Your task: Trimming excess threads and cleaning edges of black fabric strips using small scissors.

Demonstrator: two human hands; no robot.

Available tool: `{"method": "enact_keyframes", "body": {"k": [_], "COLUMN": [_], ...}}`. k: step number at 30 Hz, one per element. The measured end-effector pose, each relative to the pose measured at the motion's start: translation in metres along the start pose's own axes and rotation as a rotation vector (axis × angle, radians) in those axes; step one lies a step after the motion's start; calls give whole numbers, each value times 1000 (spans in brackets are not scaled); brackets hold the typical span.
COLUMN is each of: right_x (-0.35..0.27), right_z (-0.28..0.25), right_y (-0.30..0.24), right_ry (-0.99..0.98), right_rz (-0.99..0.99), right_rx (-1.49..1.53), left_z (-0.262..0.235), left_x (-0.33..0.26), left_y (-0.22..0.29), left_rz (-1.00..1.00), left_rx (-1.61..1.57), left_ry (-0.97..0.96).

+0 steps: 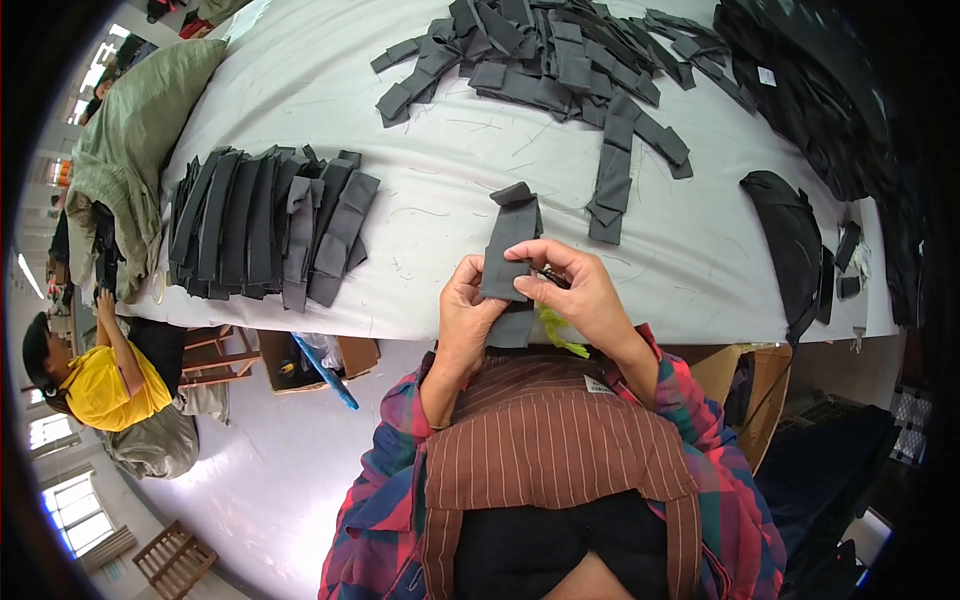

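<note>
1. Left hand (468, 305) is closed around the lower part of a dark grey fabric strip (508, 250), thumb on its face. The strip stands upright over the near edge of the white table (420, 210), its top end folded over.
2. Right hand (577, 290) pinches the strip's right edge with thumb and forefinger. A small dark tool (553, 276) shows between the fingers; what kind it is cannot be told. Something yellow-green (556, 332) hangs below this hand.
3. Step in hand, as judged: trimming or checking one strip, gripped by both hands.
4. Next move likely calls for a steady left grip while the right works along the edge, then setting the strip down.
5. Neat row of strips (265, 225) lies left; a loose pile of strips (560, 60) sits at the far side.
6. A person in a yellow shirt (105, 385) is beside the table's left end.
</note>
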State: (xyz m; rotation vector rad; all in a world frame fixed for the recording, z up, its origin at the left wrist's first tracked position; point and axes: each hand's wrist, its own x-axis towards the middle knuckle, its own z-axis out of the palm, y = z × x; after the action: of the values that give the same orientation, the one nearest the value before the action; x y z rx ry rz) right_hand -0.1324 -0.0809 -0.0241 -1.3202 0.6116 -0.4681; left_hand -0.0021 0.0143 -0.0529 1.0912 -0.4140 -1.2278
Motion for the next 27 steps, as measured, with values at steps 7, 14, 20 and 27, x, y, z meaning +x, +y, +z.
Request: {"method": "enact_keyframes", "body": {"k": [7, 14, 20, 27], "right_x": [-6, -10, -9, 4], "right_z": [5, 8, 5, -3], "right_y": [-9, -9, -8, -12], "right_ry": [203, 174, 160, 112], "right_rz": [-326, -384, -392, -89], "right_rx": [-402, -598, -646, -111], "left_z": [-8, -2, -1, -1], "left_x": [4, 1, -1, 1], "left_y": [-4, -1, 0, -1], "left_rz": [208, 213, 183, 395], "left_rx": [11, -26, -50, 186], "left_ry": [31, 32, 45, -27]}}
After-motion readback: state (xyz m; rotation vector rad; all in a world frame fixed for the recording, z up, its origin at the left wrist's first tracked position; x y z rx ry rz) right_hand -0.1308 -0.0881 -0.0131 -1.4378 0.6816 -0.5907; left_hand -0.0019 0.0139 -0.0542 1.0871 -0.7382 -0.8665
